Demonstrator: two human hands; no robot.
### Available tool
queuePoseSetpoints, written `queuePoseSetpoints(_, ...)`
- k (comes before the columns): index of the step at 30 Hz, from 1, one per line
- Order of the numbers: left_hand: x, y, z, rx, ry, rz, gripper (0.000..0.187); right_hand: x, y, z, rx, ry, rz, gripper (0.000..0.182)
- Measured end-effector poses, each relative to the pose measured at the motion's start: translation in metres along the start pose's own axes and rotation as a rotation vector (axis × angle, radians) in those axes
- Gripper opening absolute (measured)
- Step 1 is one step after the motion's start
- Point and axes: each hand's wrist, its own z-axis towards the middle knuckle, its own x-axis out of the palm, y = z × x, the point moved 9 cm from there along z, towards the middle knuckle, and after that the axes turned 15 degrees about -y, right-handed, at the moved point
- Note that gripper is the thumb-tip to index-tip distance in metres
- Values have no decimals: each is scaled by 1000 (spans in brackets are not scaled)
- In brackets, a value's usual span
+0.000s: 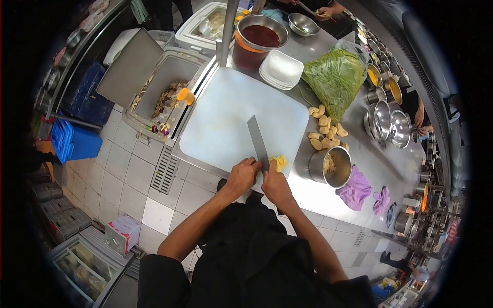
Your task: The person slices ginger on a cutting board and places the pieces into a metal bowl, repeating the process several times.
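Observation:
My right hand [277,185] is wrapped round the handle of a kitchen knife [256,134]. Its broad blade points away from me over the white cutting board [226,108]. Just left of the blade, my left hand [242,177] is closed with its fingers curled at the board's near edge; what lies under the fingertips is hidden. Yellow cut ginger [280,162] lies on the board against the right side of my right hand. Peeled ginger pieces [325,123] are heaped on the steel table beyond the board's right edge. A metal pot [344,169] beside them contains pale shreds.
White dishes [281,69] and a pot of dark red liquid [258,37] stand behind the board. Bagged green leaves [334,79] lie to their right. Purple cloths [355,189] are at the right. An open bin of scraps [167,84] adjoins the left edge. Co-workers' hands [324,13] show at the back.

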Motion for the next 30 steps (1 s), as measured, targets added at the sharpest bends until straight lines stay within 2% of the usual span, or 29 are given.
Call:
queuePoseSetpoints(7, 0, 0, -2, -13, -4, -18, 10, -12, 3, -11, 31, 74, -63, 30)
queuePoseSetpoints(12, -3, 2, 2, 8, 9, -48, 8, 3, -2, 3, -3, -13, 9, 37)
queuePoseSetpoints(15, -9, 8, 5, -23, 58, -81, 7, -20, 3, 11, -4, -37, 92, 32)
queuePoseSetpoints(18, -38, 44, -3, -445, -110, -426, 18, -51, -11, 5, -42, -177, 176, 33)
queuePoseSetpoints(19, -42, 40, 0, -438, -101, -425, 18, -64, -10, 4, -35, -185, 179, 33)
queuePoseSetpoints(21, -38, 61, -14, -942, -220, -839, 25, -72, -33, -5, 361, -63, 447, 40)
queuePoseSetpoints(22, -28, 52, -12, -990, -122, -961, 52, -78, -32, -6, 393, -107, 644, 46)
queuePoseSetpoints(23, -24, 45, -6, -980, -113, -959, 52, -80, -35, -6, 393, -119, 650, 46)
queuePoseSetpoints(25, 9, -2, 3, -1235, 123, -1365, 83, -71, -44, -6, 455, -43, 791, 47)
queuePoseSetpoints(26, 17, -12, 9, -1225, 138, -1361, 83, -66, -48, -8, 462, -31, 812, 47)
queuePoseSetpoints(28, 42, -48, 15, -1303, 370, -1702, 101, -59, -53, -7, 464, -50, 818, 47)
queuePoseSetpoints(30, 49, -54, 19, -1292, 441, -1725, 101, -58, -58, -8, 473, -63, 821, 44)
